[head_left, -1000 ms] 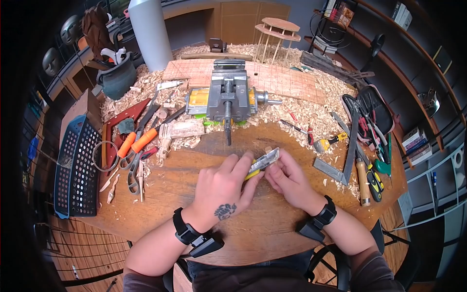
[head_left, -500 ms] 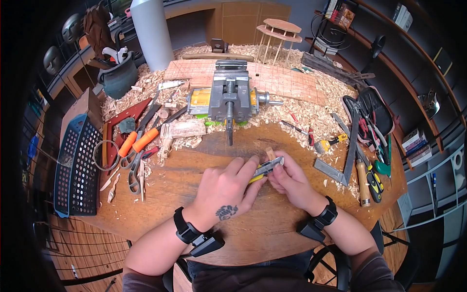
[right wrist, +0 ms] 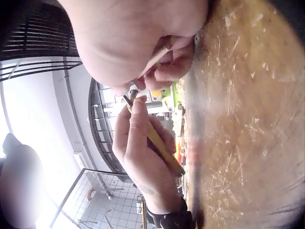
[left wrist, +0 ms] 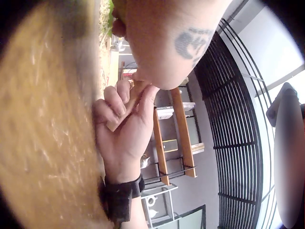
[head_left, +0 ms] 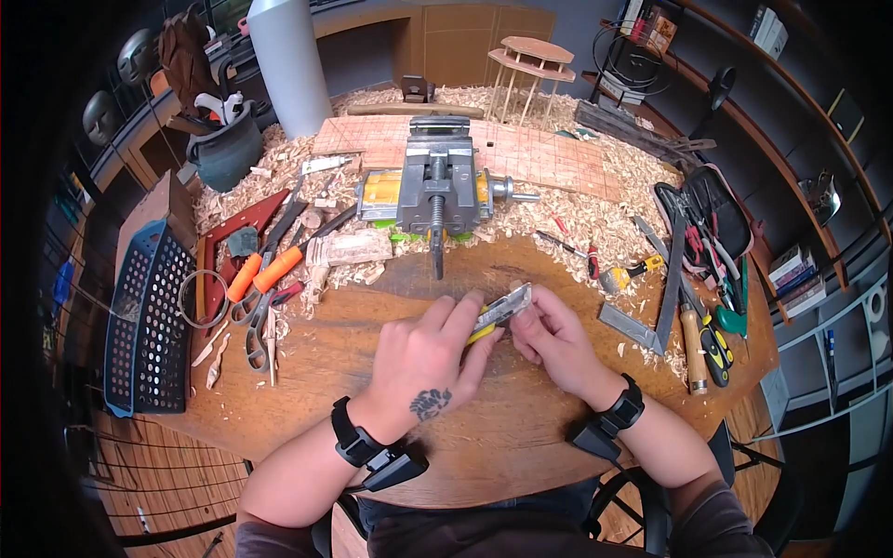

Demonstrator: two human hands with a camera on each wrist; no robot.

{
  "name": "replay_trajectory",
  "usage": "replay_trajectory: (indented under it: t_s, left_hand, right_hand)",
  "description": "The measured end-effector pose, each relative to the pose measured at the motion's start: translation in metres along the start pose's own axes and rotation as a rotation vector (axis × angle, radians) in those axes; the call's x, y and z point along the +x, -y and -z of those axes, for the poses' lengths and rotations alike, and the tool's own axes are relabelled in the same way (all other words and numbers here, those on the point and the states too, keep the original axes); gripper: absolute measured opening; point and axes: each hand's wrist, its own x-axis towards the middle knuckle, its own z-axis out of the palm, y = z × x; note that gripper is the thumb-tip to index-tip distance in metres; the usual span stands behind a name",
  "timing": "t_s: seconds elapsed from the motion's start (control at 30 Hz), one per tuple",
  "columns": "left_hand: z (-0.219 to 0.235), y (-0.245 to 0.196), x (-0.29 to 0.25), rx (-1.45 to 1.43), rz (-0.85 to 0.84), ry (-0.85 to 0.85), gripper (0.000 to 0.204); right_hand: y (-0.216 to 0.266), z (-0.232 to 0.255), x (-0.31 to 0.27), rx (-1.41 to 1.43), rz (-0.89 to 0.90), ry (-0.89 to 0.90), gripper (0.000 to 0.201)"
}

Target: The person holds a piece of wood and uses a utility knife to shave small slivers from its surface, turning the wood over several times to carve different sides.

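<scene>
Knife point(head_left: 507, 309) nudged away from the body since the earlier frame, hiding more of the stick point(left wrist: 135, 95). Left hand point(head_left: 419, 358) fingers clamped round knife, its long axis slanting forward-right; right hand point(head_left: 558, 353), nearer the blade end, grips stick, above the bench point(head_left: 493, 437).

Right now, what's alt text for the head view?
Left hand grips a yellow-handled cutter, its silver end at the right hand, over a wooden table. Beyond, a metal vise stands amid wood shavings; tools flank it.
</scene>
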Motion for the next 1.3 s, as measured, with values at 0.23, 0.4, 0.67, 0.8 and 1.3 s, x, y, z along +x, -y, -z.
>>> replay_trajectory:
  t_s: [0.23,0.4,0.67,0.8,1.3]
  left_hand:
    - [0.001,0.001,0.001,-0.009,-0.002,-0.003,0.035]
    - [0.004,0.000,0.001,0.005,-0.010,0.078,0.038]
    - [0.004,-0.001,0.000,-0.014,-0.003,0.093,0.039]
    - [0.004,-0.003,-0.001,0.023,0.002,0.076,0.038]
    - [0.003,-0.006,0.000,0.053,0.015,0.008,0.037]
  right_hand:
    - [0.004,0.000,-0.003,0.143,-0.086,0.034,0.026]
    - [0.006,0.000,-0.004,0.011,-0.019,0.005,0.033]
    - [0.001,0.002,-0.005,0.092,-0.040,0.048,0.030]
    - [0.000,0.003,-0.005,0.013,-0.054,0.000,0.028]
    - [0.002,0.002,-0.003,-0.222,-0.052,-0.111,0.026]
